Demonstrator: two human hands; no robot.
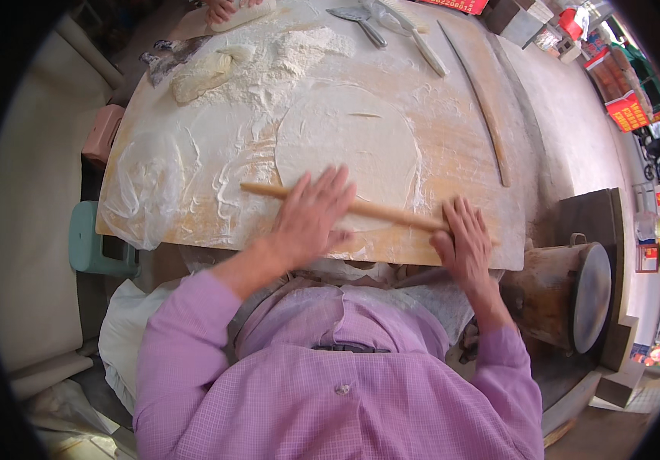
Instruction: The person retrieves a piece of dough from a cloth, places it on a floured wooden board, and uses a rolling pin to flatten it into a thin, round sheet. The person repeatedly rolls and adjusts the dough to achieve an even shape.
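Note:
A wooden rolling pin lies slantwise across the near edge of a wide, round sheet of dough on a floured wooden board. My left hand rests on the pin with its fingers spread, palm down. Over the pin's right end lies my right hand, its fingers stretched forward. Both hands are slightly blurred, and neither is seen curled around the pin. Beyond the sheet are a heap of flour and a lump of dough.
Another person's hands press a dough roll at the far side. A metal trowel-like scraper, a brush and a longer rolling pin lie on the board. A plastic bag is left; a metal drum stands right.

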